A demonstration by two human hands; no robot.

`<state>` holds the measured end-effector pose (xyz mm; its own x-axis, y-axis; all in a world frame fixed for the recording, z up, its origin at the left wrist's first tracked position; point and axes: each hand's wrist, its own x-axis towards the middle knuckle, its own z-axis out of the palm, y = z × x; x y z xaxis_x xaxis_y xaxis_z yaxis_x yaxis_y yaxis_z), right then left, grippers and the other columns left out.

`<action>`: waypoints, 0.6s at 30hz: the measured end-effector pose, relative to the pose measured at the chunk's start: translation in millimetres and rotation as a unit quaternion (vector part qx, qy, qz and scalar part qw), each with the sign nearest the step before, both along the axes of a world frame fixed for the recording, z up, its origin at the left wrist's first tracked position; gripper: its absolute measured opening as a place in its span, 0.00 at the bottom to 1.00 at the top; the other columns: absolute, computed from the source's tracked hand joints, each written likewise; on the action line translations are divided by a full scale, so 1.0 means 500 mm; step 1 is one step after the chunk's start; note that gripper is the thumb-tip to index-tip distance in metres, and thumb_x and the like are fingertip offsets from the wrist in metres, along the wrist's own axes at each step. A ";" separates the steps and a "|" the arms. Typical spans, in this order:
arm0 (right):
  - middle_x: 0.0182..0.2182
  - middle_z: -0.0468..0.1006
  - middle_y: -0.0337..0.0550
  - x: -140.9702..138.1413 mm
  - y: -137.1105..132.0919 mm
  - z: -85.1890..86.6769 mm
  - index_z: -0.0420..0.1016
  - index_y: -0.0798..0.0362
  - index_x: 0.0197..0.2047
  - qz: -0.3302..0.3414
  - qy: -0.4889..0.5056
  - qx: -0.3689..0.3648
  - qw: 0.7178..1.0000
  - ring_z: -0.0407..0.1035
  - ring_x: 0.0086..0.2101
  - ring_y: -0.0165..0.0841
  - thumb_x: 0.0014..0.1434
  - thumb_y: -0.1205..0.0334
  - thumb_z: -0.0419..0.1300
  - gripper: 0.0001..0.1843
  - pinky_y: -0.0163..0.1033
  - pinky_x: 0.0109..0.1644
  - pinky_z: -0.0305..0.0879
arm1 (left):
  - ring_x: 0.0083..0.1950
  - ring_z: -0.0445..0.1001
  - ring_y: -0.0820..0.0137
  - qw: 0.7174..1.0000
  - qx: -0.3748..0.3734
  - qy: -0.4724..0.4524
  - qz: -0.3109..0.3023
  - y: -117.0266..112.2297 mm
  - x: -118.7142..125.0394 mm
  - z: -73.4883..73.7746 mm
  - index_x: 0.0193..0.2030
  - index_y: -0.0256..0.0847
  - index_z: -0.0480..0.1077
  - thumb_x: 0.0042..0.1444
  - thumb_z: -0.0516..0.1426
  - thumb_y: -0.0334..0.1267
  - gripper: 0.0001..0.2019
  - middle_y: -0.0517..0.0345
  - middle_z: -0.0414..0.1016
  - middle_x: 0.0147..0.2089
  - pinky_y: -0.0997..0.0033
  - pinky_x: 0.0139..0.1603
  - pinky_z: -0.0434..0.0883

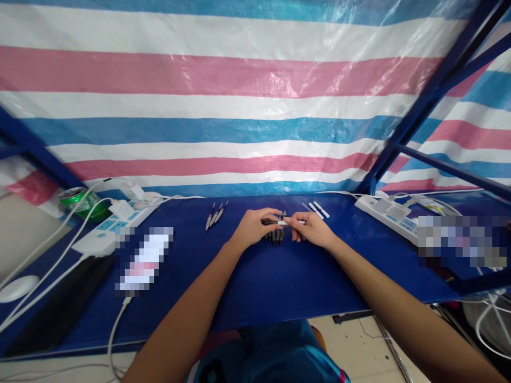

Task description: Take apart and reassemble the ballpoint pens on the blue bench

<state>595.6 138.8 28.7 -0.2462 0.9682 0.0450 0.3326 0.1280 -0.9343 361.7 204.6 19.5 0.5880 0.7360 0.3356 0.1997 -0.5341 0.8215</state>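
My left hand (254, 225) is closed around the dark end of a pen (282, 223), held level above the desk. At the pen's white end, the thumb and fingers of my right hand (314, 229) are pinched together. Beneath and between the hands lies a row of several dark pen parts (275, 238), partly hidden by the fingers. To the left lie a few grey pen grips with thin dark refills (216, 216). Several white pen barrels (318, 209) rest just beyond my right hand.
On the blue desk (279, 287), a phone (146, 259) with a charging cable lies left. Power strips stand at the left (114, 230) and right (389, 218). A green can (84, 204) lies at the back left. Blue metal posts (415, 114) and striped sheeting (239, 74) enclose the desk.
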 end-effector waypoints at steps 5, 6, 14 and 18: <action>0.29 0.83 0.42 -0.010 0.003 -0.004 0.79 0.52 0.40 -0.001 0.027 0.029 0.999 0.75 0.26 0.32 0.63 0.35 0.65 0.25 0.37 0.31 0.72 | 0.48 0.82 0.63 0.998 0.057 0.027 0.014 -0.004 0.007 -0.002 0.64 0.45 0.74 0.56 0.71 0.50 0.31 0.52 0.84 0.53 0.63 0.53 0.78; 0.30 0.83 0.42 -0.011 0.004 -0.006 0.79 0.52 0.42 -0.003 0.035 0.035 0.999 0.76 0.28 0.33 0.63 0.36 0.66 0.24 0.37 0.32 0.72 | 0.49 0.82 0.63 0.997 0.064 0.038 0.020 -0.007 0.008 -0.001 0.64 0.44 0.74 0.57 0.70 0.52 0.30 0.50 0.83 0.55 0.63 0.53 0.78; 0.30 0.82 0.42 -0.001 0.013 -0.016 0.80 0.49 0.48 -0.077 0.069 0.083 0.991 0.73 0.26 0.34 0.62 0.37 0.68 0.24 0.40 0.29 0.70 | 0.51 0.82 0.63 0.999 0.033 0.016 0.035 -0.007 0.002 0.010 0.56 0.42 0.79 0.72 0.54 0.51 0.19 0.51 0.84 0.53 0.65 0.53 0.77; 0.31 0.82 0.43 0.002 0.013 -0.011 0.80 0.47 0.49 -0.094 0.049 0.092 0.990 0.74 0.26 0.36 0.61 0.35 0.68 0.25 0.41 0.29 0.70 | 0.43 0.83 0.64 0.999 0.006 0.005 0.042 0.000 0.000 0.007 0.53 0.42 0.81 0.69 0.59 0.50 0.17 0.53 0.86 0.47 0.66 0.47 0.78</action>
<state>596.4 145.2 23.3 -0.0490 0.9698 0.2388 0.2752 0.2430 -0.9302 361.9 204.8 22.8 0.5278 0.7788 0.3390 0.2525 -0.5250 0.8128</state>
